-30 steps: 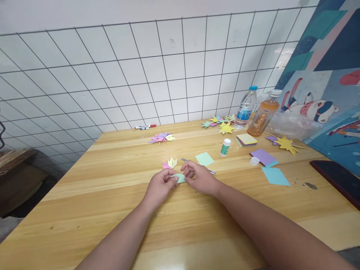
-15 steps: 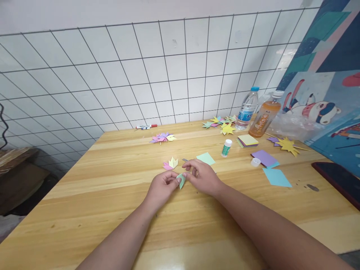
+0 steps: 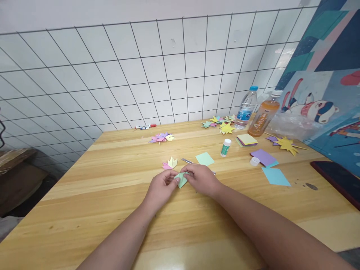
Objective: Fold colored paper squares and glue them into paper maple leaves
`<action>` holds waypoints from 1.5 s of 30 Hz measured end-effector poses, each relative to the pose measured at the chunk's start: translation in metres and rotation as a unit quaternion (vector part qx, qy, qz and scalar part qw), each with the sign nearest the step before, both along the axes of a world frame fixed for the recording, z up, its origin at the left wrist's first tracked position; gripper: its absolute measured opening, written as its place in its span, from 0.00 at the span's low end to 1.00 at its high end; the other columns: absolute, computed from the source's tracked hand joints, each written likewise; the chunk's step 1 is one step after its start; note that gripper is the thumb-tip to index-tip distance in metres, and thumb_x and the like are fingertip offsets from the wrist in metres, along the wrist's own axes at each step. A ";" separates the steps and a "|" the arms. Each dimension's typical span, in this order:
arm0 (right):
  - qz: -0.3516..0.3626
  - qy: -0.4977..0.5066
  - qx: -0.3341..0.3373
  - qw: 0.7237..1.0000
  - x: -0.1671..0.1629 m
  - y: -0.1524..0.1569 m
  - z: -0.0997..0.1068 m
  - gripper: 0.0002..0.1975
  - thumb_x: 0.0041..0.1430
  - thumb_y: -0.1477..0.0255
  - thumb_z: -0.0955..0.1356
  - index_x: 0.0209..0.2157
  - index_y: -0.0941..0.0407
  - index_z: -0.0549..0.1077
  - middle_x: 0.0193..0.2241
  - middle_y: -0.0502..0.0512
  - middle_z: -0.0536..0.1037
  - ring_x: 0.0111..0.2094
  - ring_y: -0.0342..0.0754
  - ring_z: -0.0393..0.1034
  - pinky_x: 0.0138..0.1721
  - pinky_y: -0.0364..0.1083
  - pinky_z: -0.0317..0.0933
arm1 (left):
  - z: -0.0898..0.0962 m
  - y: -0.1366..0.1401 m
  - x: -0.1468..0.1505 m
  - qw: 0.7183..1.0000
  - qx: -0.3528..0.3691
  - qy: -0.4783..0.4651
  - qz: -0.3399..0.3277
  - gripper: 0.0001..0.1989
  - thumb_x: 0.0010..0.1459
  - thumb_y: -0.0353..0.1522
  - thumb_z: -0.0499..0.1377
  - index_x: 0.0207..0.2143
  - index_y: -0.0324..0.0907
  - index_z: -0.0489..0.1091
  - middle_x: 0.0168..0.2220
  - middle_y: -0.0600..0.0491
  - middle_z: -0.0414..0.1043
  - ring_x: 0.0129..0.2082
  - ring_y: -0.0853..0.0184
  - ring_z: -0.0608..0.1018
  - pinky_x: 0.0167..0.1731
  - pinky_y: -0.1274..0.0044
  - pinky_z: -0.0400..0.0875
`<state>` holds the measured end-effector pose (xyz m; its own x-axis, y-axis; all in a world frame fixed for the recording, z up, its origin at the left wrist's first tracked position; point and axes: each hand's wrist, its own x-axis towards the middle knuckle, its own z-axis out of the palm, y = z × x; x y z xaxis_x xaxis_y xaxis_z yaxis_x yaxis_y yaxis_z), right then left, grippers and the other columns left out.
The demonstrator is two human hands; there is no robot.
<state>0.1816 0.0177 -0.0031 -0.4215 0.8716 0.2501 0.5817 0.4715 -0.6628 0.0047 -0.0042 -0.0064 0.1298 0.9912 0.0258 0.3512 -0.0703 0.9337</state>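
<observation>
A small folded piece of light green paper [image 3: 181,180] is held between both hands, just above the wooden table. My left hand [image 3: 163,186] pinches its left side between thumb and fingers. My right hand [image 3: 203,179] closes its thumb and fingertips on the upper right edge. Just beyond my left fingers lie a folded yellow paper piece [image 3: 172,162] and a pink one [image 3: 166,166]. Partly behind my right hand is a thin knife-like tool [image 3: 186,161]; its middle is hidden. A flat light green sheet [image 3: 205,158] lies past that hand.
A glue stick [image 3: 225,147] stands uncapped, its cap [image 3: 254,161] lying to the right. Paper stacks [image 3: 246,140], a blue sheet [image 3: 276,176], a water bottle [image 3: 246,108] and an orange drink bottle [image 3: 264,116] are on the right. Markers [image 3: 145,126] and folded paper leaves [image 3: 162,138] lie farther back.
The green paper has opened wider and shows more of its face. My right fingers have curled in and closed on its upper right edge.
</observation>
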 end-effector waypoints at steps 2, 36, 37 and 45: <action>0.020 -0.017 0.031 0.999 0.000 -0.002 0.003 0.10 0.55 0.76 0.64 0.37 0.51 0.73 0.34 0.49 0.77 0.35 0.44 0.68 0.33 0.42 0.55 | 0.001 0.000 0.001 1.000 0.001 -0.004 0.001 0.11 0.48 0.40 0.60 0.30 0.42 0.72 0.29 0.52 0.76 0.31 0.64 0.76 0.32 0.77 0.67; 0.099 0.016 0.185 0.978 0.005 0.000 0.005 0.10 0.56 0.80 0.64 0.36 0.54 0.73 0.35 0.50 0.78 0.38 0.45 0.68 0.42 0.45 0.59 | 0.003 0.004 -0.002 0.981 -0.134 -0.141 0.006 0.17 0.45 0.43 0.63 0.32 0.39 0.71 0.26 0.54 0.71 0.25 0.71 0.72 0.27 0.78 0.67; 0.088 0.025 0.168 0.981 0.004 -0.002 0.006 0.10 0.56 0.80 0.64 0.38 0.54 0.73 0.35 0.50 0.78 0.38 0.45 0.68 0.41 0.45 0.59 | 0.003 0.004 -0.002 0.981 -0.134 -0.141 0.004 0.17 0.45 0.43 0.63 0.32 0.39 0.71 0.27 0.53 0.72 0.25 0.71 0.72 0.28 0.79 0.67; 0.045 0.074 0.105 0.991 0.002 0.001 -0.002 0.07 0.51 0.77 0.68 0.32 0.52 0.75 0.31 0.50 0.75 0.36 0.45 0.67 0.39 0.44 0.59 | 0.000 0.005 -0.002 0.979 -0.138 -0.148 -0.002 0.17 0.44 0.41 0.64 0.31 0.39 0.70 0.23 0.55 0.71 0.24 0.71 0.72 0.28 0.79 0.67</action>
